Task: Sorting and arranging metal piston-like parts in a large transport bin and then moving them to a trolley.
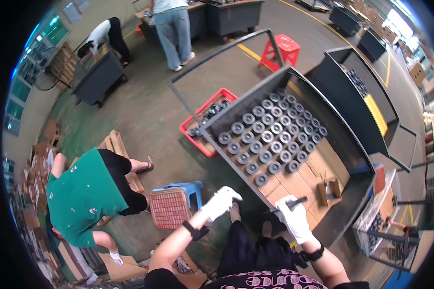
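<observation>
My right hand (295, 222), in a white glove, is closed round a slim black marker pen (299, 201) at the near side of a grey metal bin cart (246, 174). The pen lies crosswise, above the cardboard lining (279, 190). My left hand (221, 204), also gloved in white, hangs outside the cart, left of its near corner. Its fingers are curled in, and whatever they may hold is hidden. Inside the cart, several rows of round, dark metal rings (276, 128) stand on the cardboard. A small folded cardboard piece (329, 191) lies nearer the right end.
A blue stool (194, 192) with a woven top stands left of my legs. Behind the cart are a red crate (185, 126) of parts and a red stool (287, 47). A person in green (89, 192) bends at the left. Another grey cart (354, 91) stands right.
</observation>
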Available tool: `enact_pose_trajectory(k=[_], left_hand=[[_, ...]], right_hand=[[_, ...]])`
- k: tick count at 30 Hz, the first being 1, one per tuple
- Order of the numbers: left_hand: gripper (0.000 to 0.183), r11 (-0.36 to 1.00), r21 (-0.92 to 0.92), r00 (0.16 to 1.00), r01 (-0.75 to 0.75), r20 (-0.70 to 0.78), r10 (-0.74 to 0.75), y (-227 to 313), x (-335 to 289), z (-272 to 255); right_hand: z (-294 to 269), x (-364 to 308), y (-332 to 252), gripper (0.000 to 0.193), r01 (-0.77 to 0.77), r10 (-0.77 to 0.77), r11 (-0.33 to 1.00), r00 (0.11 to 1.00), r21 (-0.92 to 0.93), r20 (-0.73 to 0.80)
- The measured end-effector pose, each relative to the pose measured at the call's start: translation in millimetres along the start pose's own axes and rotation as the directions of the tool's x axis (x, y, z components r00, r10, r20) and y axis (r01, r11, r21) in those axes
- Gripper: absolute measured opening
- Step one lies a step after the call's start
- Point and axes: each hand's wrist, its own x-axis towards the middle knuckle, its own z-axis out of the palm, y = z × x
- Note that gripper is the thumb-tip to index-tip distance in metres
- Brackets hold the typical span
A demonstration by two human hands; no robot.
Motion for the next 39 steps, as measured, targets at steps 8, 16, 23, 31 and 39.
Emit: enact_pose_trajectory(k=[8, 16, 23, 31, 39], left_hand=[[0.026, 0.855, -0.006, 0.796, -0.519, 0.362, 0.486, 111, -45, 129], [0.013, 0.983, -0.184, 0.766, -0.019, 0.629, 0.133, 151, -44, 247], [0.013, 0.829, -0.133, 0.645, 0.543, 0.699, -0.310, 120, -24, 331], [0.040, 0.948, 0.316, 0.883, 0.043, 0.432, -0.184, 78, 36, 337], [0.040, 0.905, 0.034, 0.888, 0.425, 0.177, -0.424, 53, 48, 266]], right_hand=[[-69, -19, 14, 0.016, 0.132, -0.198, 0.958, 0.947, 0.256, 0.251], [-174, -82, 60, 0.025, 0.117, -0.180, 0.975, 0.916, 0.190, 0.359], [-200, -84, 187, 0.021, 0.115, -0.190, 0.895, 0.972, 0.431, 0.135], [-307, 72, 323, 0.038, -0.176, 0.398, 0.164, 0.912, 0.971, 0.099], [-311, 180, 397, 0.034, -0.208, 0.454, 0.210, 0.886, 0.955, 0.093]])
